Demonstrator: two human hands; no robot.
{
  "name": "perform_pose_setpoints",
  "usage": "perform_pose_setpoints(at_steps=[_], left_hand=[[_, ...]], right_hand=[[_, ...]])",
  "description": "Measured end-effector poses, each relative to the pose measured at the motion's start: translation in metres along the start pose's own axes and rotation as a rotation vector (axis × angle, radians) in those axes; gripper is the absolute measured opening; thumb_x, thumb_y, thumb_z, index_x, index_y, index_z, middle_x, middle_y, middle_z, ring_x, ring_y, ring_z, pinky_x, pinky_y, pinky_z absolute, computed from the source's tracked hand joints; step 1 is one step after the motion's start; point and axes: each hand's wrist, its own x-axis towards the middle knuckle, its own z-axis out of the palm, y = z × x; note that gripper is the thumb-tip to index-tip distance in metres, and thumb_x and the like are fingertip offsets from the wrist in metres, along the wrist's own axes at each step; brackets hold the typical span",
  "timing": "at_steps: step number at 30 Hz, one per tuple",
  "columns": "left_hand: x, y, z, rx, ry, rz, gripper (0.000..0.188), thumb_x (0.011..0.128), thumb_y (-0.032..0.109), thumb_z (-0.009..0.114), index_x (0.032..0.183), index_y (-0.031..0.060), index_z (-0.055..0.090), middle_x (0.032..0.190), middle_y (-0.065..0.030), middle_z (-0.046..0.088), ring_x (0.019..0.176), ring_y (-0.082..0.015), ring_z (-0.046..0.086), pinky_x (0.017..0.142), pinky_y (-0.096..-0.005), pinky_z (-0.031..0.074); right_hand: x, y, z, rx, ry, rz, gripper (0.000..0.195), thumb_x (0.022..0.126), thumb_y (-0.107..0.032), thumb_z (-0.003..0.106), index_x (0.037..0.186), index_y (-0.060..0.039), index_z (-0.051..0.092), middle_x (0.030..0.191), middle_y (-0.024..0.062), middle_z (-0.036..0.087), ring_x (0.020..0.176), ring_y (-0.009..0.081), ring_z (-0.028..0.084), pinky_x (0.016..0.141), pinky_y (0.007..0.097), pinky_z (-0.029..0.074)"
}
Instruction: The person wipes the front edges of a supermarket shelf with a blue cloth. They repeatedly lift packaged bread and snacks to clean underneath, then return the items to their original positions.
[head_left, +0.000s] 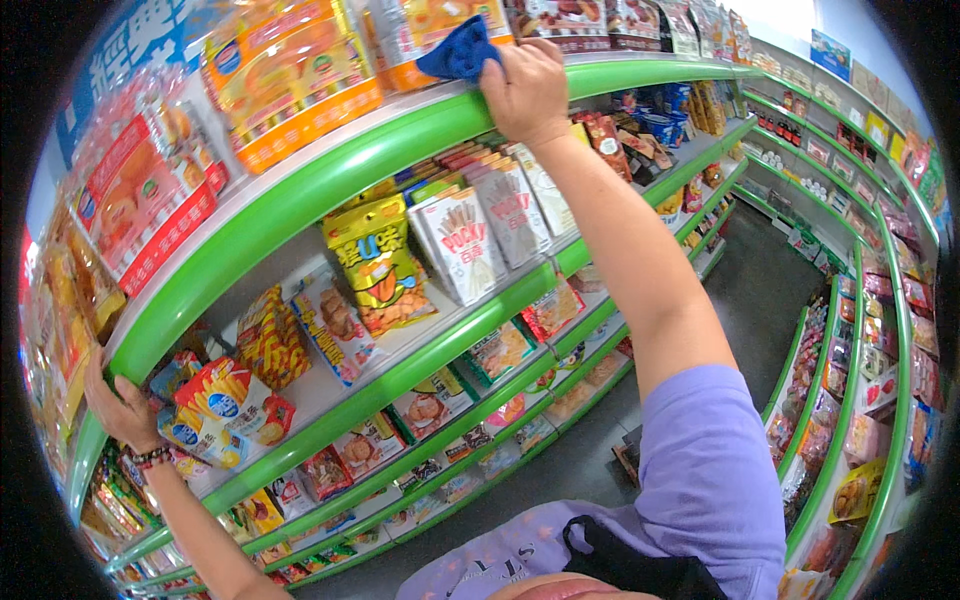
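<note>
My right hand (529, 88) holds a dark blue cloth (460, 52) at the top shelf's green front edge (315, 176). The cloth lies against the lower part of an orange snack bag (394, 49). At the far left, my left hand (124, 409) grips the same green edging, thumb on one side and fingers on the other. Close to that hand are a red-and-yellow fries snack pack (217, 401) and hanging yellow packets (56, 315). Below the right forearm stand Pocky boxes (461, 244) and a yellow-green snack bag (379, 262).
Large clear-fronted snack bags (292, 82) line the top shelf. Lower green-edged tiers hold boxed biscuits (435, 405). A dark floor aisle (757, 277) runs between this unit and another stocked shelf unit (862, 360) on the right. A brown object (626, 459) rests on the floor.
</note>
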Motion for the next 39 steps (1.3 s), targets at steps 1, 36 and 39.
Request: perform_pose_setpoints(at_steps=[1,36,39], left_hand=[[0.002,-0.002,0.0,0.003,-0.027,0.004,0.043,0.102,0.03,0.043,0.127,-0.0005,0.058,0.125,-0.0181,0.062,0.116,-0.0371,0.058,0.101,-0.0454,0.043],[0.068,0.091,0.019,-0.002,-0.127,-0.322,0.035,0.099,0.036,0.049,0.097,0.0085,0.07,0.092,-0.0145,0.07,0.086,-0.0351,0.065,0.077,-0.044,0.049],[0.069,0.092,0.02,-0.018,-0.124,-0.32,0.035,0.099,0.037,0.049,0.095,0.0098,0.07,0.091,-0.0139,0.07,0.085,-0.0356,0.064,0.076,-0.0446,0.049]], right_hand=[[0.001,-0.001,-0.001,-0.005,0.005,-0.006,0.022,0.089,-0.028,0.056,0.078,-0.0099,0.063,0.075,0.0088,0.068,0.075,0.029,0.066,0.089,0.0432,0.046],[0.003,-0.022,-0.012,-0.101,-0.191,0.065,0.031,0.097,-0.033,0.048,0.089,-0.0066,0.063,0.086,0.011,0.067,0.09,0.0333,0.063,0.095,0.0443,0.039],[0.014,-0.052,-0.013,-0.055,-0.231,0.046,0.03,0.095,-0.032,0.051,0.094,-0.0057,0.065,0.09,0.0125,0.069,0.093,0.0342,0.063,0.094,0.0456,0.042]])
